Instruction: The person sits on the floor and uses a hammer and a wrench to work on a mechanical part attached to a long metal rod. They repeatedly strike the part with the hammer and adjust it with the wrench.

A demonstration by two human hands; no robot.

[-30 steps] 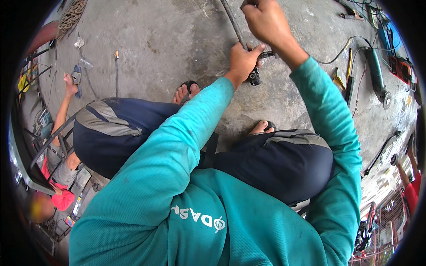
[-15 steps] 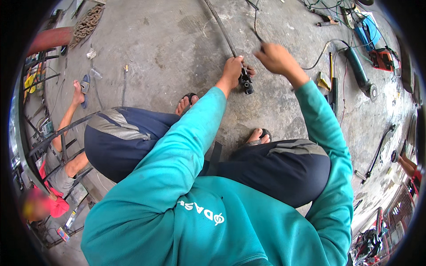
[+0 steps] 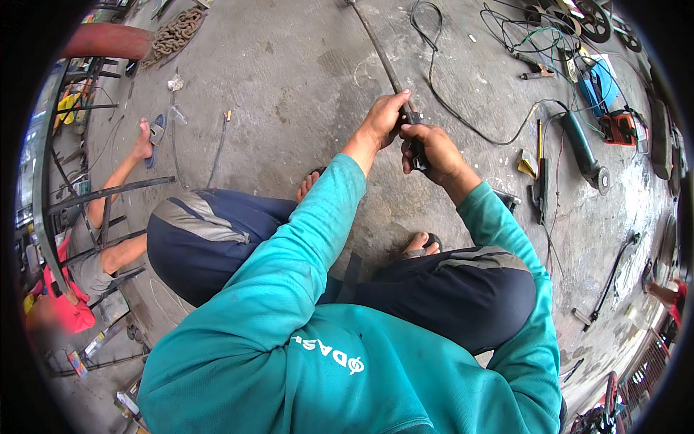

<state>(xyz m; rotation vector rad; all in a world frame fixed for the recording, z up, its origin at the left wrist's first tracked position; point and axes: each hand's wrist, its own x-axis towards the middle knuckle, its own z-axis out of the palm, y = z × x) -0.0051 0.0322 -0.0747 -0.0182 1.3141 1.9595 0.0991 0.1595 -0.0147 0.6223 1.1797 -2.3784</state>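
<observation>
A long, thin metal shaft (image 3: 379, 52) slopes up and away from my hands over the concrete floor. At its near end is a black metal joint (image 3: 417, 153), partly covered by my fingers. My left hand (image 3: 382, 121) is closed round the shaft just above that joint. Wrapped round the joint itself is my right hand (image 3: 439, 153), its thumb pointing toward the left hand. The two hands are nearly touching, in front of my sandalled feet.
To the right lie a green angle grinder (image 3: 583, 148), its looping cable (image 3: 463, 121) and a red-and-black box (image 3: 620, 129). A rusty chain (image 3: 176, 35) and a red pipe (image 3: 108, 41) sit far left. Beyond a black metal frame (image 3: 108, 194), another person (image 3: 69, 311) sits.
My right hand has come down and left from the cable side and closed on the joint. My left hand and the shaft have shifted slightly right in the picture.
</observation>
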